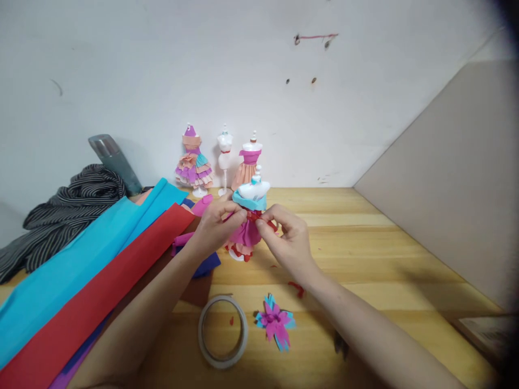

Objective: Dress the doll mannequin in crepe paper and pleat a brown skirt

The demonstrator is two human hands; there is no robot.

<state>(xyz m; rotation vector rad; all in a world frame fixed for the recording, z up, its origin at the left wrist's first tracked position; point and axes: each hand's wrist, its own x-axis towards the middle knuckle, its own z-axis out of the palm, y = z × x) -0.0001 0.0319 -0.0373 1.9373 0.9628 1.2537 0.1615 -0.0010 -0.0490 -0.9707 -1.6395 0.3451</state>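
A small white dress form [254, 190] stands on the table, dressed in a light blue band [253, 204] on top and a pink skirt [245, 233] with red trim below. At its waist runs a thin red paper strip [254, 215]. My left hand [220, 221] pinches this strip from the left side. On the right, my right hand [286, 233] pinches the strip between thumb and forefinger. Both hands' fingertips are close together in front of the form. Nearer to me lies a pink and blue paper flower [275, 321].
A roll of tape [203, 340] and red scraps [298, 289] lie near the front. Red [101, 289] and blue paper [73, 281], a striped cloth [81, 197] and a flask [115, 162] fill the left. Dressed forms [193, 162] stand by the wall.
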